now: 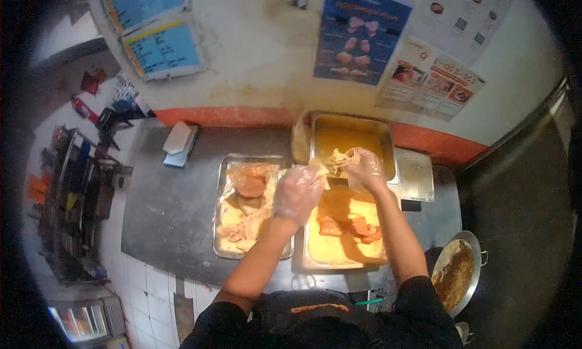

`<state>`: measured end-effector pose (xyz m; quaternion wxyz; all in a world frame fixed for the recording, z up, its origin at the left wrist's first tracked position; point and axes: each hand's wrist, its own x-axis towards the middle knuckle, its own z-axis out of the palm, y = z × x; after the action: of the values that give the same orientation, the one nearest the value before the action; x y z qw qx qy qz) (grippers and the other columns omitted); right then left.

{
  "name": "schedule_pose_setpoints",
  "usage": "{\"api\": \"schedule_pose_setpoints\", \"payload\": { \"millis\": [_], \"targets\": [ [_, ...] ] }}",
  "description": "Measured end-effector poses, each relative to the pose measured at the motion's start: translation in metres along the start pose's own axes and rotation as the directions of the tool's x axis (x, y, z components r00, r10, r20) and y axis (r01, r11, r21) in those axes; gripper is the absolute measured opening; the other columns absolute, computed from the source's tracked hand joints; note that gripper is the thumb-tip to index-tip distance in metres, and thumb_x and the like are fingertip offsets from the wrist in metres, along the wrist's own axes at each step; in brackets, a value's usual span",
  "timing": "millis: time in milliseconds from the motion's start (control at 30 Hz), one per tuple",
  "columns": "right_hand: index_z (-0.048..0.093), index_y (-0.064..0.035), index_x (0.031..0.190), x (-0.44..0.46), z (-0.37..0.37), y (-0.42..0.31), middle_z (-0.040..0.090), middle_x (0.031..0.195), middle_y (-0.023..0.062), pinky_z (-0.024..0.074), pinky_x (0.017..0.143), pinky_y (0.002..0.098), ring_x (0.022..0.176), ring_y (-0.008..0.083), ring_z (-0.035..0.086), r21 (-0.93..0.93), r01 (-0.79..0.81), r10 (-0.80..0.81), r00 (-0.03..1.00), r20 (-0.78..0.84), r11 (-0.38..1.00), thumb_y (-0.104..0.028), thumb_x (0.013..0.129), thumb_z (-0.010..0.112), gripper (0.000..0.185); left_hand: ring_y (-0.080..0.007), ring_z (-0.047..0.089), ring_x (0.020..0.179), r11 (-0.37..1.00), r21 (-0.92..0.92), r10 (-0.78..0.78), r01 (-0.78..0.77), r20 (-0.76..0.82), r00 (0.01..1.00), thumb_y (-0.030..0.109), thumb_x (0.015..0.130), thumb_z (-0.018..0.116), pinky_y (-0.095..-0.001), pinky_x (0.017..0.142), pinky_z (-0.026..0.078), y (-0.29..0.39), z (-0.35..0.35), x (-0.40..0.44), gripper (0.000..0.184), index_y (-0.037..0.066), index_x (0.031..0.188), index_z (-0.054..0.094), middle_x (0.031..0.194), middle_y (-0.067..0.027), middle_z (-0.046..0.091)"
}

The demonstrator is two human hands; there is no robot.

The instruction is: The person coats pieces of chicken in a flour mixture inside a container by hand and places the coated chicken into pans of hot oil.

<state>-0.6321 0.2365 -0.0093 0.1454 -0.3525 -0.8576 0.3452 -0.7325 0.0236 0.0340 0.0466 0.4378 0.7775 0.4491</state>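
My left hand (298, 192), in a clear plastic glove, is closed on a pale, flour-coated chicken piece (320, 169). My right hand (364, 168), gloved as well, grips a clumpy coated chicken piece (339, 160). Both are raised above the near edge of a metal pan of yellow-orange liquid (351, 137). Below them is a pan of pale yellow flour (321, 252), where reddish raw chicken pieces (362, 229) lie. To the left, a metal tray (219, 228) holds several chicken pieces (251, 182), some coated. Whether the two held pieces join is unclear.
A white box (179, 144) sits on the dark counter (163, 197) near the wall. A metal lid or tray (417, 176) lies right of the pans. At lower right is a large round pan (456, 275) with brown contents. Posters (362, 36) hang on the wall.
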Motion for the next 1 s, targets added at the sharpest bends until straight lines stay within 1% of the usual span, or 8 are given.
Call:
{"api": "schedule_pose_setpoints", "payload": {
  "millis": [167,233,333,500,733,833,933,1000],
  "targets": [
    [0.066,-0.0052,0.096,0.075,0.015,0.106,0.066,0.1,0.0164,0.0501,0.08,0.0397,0.092,0.0347,0.063,-0.309,-0.005,0.047,0.991,0.127,0.951,-0.019,0.073,0.067,0.027,-0.0345,0.059,0.095,0.989,0.141,0.003,-0.039,0.249,0.969,0.022,0.082,0.06,-0.0417,0.085,0.047,-0.023,0.099,0.083,0.031,0.007,0.109,0.062,0.097,-0.0184,0.063],
    [0.068,-0.0043,0.088,0.097,0.034,0.155,0.067,0.088,0.0196,0.0497,0.074,0.0423,0.082,0.0342,0.065,-0.495,0.12,-0.103,0.993,0.061,0.86,-0.017,0.074,0.063,0.019,-0.0338,0.06,0.098,0.985,0.162,0.006,-0.062,0.328,0.945,0.02,0.082,0.058,-0.0403,0.087,0.049,-0.05,0.14,0.1,0.023,0.006,0.098,0.066,0.102,-0.0177,0.064],
    [0.069,-0.0043,0.089,0.091,0.032,0.157,0.065,0.097,0.0209,0.0496,0.077,0.0442,0.09,0.0372,0.063,-0.372,-0.018,0.023,1.0,0.01,0.928,-0.015,0.077,0.058,0.02,-0.0335,0.062,0.096,0.911,0.411,-0.186,-0.022,0.458,0.87,0.018,0.081,0.059,-0.04,0.086,0.05,-0.045,0.166,0.116,0.019,0.007,0.093,0.069,0.103,-0.0174,0.065],
    [0.068,-0.0051,0.099,0.086,0.032,0.135,0.063,0.108,0.0209,0.0492,0.087,0.0434,0.102,0.0363,0.06,-0.432,-0.178,0.234,0.969,0.079,0.884,-0.015,0.079,0.058,0.024,-0.0341,0.062,0.101,0.866,0.5,-0.269,-0.021,0.5,0.823,0.014,0.08,0.061,-0.0418,0.086,0.05,-0.062,0.196,0.126,0.018,0.007,0.094,0.07,0.11,-0.0178,0.063],
    [0.068,-0.0055,0.093,0.083,0.003,0.102,0.064,0.103,0.0206,0.0497,0.084,0.0423,0.1,0.0366,0.061,-0.491,-0.027,0.147,0.967,0.208,0.871,-0.015,0.075,0.063,0.021,-0.0339,0.063,0.091,0.892,0.427,-0.123,-0.148,0.544,0.83,0.017,0.079,0.055,-0.0418,0.081,0.05,-0.053,0.183,0.135,0.021,0.004,0.087,0.069,0.103,-0.0196,0.064],
    [0.066,-0.0038,0.086,0.062,-0.04,0.056,0.065,0.095,0.02,0.0495,0.08,0.0413,0.092,0.036,0.062,-0.219,0.017,-0.012,1.0,0.027,0.976,-0.016,0.072,0.067,0.019,-0.0337,0.064,0.089,0.857,0.431,0.09,-0.284,0.416,0.905,0.017,0.078,0.052,-0.0438,0.079,0.051,-0.037,0.164,0.144,0.024,0.004,0.086,0.07,0.095,-0.0174,0.067],
    [0.065,-0.0034,0.085,0.062,-0.035,0.065,0.065,0.092,0.0193,0.0497,0.077,0.0415,0.09,0.036,0.062,-0.236,0.146,-0.203,0.949,-0.239,0.961,-0.016,0.071,0.068,0.019,-0.0341,0.064,0.087,0.935,0.296,0.15,-0.194,0.163,0.975,0.017,0.078,0.052,-0.0421,0.079,0.051,-0.039,0.15,0.129,0.023,0.003,0.084,0.069,0.088,-0.0168,0.068],
    [0.064,-0.0033,0.083,0.047,-0.023,0.069,0.065,0.089,0.0193,0.0498,0.075,0.0409,0.085,0.0343,0.063,-0.156,0.062,-0.096,0.971,-0.221,0.986,-0.015,0.071,0.068,0.017,-0.0345,0.063,0.085,0.89,0.41,0.096,-0.201,0.261,0.961,0.018,0.077,0.054,-0.0415,0.078,0.051,-0.037,0.149,0.12,0.023,0.003,0.084,0.069,0.087,-0.0169,0.067]
  ]
}}
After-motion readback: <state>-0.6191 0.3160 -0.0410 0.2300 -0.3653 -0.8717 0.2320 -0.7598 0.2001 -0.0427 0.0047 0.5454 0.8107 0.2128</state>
